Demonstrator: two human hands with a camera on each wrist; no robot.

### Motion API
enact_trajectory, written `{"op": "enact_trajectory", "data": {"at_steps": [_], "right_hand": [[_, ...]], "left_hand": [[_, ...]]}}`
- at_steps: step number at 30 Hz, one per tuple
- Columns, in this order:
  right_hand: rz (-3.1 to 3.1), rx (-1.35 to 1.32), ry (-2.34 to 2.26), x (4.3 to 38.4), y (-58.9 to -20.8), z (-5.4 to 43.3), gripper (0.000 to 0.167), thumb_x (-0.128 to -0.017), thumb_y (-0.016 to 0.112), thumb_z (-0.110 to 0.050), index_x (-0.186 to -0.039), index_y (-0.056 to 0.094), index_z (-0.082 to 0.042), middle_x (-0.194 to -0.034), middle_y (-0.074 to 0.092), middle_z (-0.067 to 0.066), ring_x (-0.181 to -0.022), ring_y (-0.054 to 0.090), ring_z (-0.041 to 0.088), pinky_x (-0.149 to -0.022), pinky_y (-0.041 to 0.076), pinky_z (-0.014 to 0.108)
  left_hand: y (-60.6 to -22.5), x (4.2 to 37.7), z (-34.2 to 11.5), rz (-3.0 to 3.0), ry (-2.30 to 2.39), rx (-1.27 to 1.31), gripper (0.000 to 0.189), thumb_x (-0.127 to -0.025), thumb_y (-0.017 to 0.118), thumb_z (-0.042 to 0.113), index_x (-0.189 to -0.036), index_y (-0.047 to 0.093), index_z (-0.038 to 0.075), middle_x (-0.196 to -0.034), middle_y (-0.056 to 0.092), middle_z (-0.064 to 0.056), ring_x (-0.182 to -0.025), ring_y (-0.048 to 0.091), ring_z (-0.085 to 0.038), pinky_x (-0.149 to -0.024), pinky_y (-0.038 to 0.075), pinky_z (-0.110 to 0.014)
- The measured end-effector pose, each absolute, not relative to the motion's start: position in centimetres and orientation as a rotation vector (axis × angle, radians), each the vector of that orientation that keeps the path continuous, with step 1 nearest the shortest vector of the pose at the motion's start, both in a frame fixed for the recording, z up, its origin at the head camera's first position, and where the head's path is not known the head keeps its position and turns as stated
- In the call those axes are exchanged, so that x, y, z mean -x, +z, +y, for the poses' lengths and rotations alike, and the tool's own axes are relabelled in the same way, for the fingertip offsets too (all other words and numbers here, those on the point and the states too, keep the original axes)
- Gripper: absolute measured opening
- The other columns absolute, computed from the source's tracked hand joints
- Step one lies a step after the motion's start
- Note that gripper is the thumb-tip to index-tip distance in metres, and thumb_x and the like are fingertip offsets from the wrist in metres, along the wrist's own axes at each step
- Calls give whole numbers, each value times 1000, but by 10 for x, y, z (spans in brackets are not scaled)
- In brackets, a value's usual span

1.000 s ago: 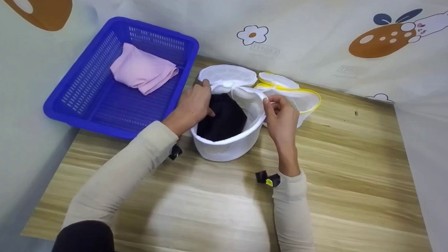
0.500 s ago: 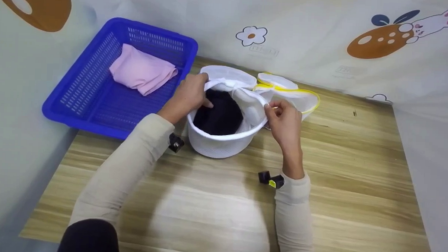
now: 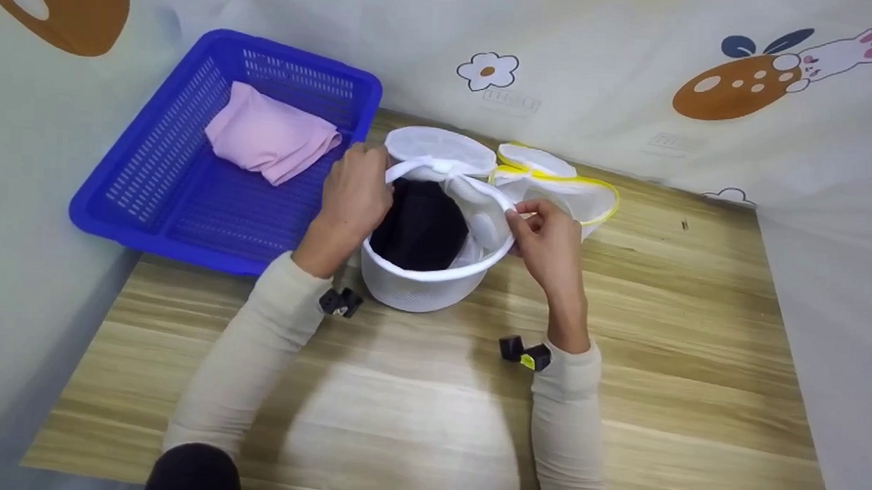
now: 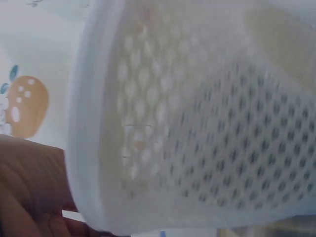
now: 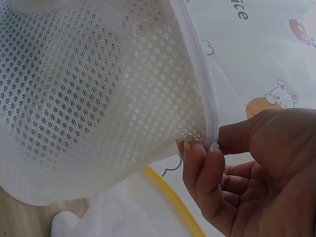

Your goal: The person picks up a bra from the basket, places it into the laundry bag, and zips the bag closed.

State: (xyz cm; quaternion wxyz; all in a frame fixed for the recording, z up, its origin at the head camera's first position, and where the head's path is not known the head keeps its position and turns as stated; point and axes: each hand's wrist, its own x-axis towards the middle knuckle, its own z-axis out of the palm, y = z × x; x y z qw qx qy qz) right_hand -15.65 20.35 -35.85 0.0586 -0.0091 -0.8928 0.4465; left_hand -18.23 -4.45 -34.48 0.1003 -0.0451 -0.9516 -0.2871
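A white mesh laundry bag (image 3: pixel 423 295) stands on the table with its zippered lid flap folded back and its mouth wide. Inside lies a black folded cloth (image 3: pixel 422 226), which also shows darkly through the mesh in both wrist views. My left hand (image 3: pixel 356 191) grips the bag's rim at the left, its fingertips mostly hidden. On the opposite side my right hand (image 3: pixel 550 242) pinches the rim between thumb and fingers. The right wrist view shows this right hand (image 5: pixel 256 173) holding the zipper edge. Behind the bag stands a yellow-trimmed white mesh bag (image 3: pixel 590 196), its flap also back.
At the left, a blue plastic basket (image 3: pixel 223 219) holds a pink folded cloth (image 3: pixel 269 134). A patterned wall covering (image 3: pixel 594 76) rises behind the wooden table (image 3: pixel 665 340). The yellow-trimmed bag sits close to the right hand.
My left hand has shifted a little left and turned, and its thumb no longer shows over the black cloth. The white bag has moved slightly left, while the right hand keeps its pinch.
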Motion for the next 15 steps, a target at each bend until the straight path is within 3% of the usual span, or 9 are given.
{"op": "enact_trajectory", "data": {"at_steps": [7,15], "right_hand": [[-2724,-1,1365,158,-356,208,18,-92,64,-14,-101,66,2,-67,64,10,-52,62,21,-47,51,23],[-2709,-56,1447,158,-359,201,16,-91,63,-10,-101,64,2,-66,65,11,-50,62,17,-47,52,27]], "left_hand": [[-353,150,-43,-2710,-809,57,27,-82,74,9,-100,60,-6,-96,57,-22,-85,58,-45,-68,48,-57],[-357,134,-55,-2821,-751,-181,30,-83,74,21,-93,61,-4,-84,65,-29,-74,60,-52,-59,46,-61]]}}
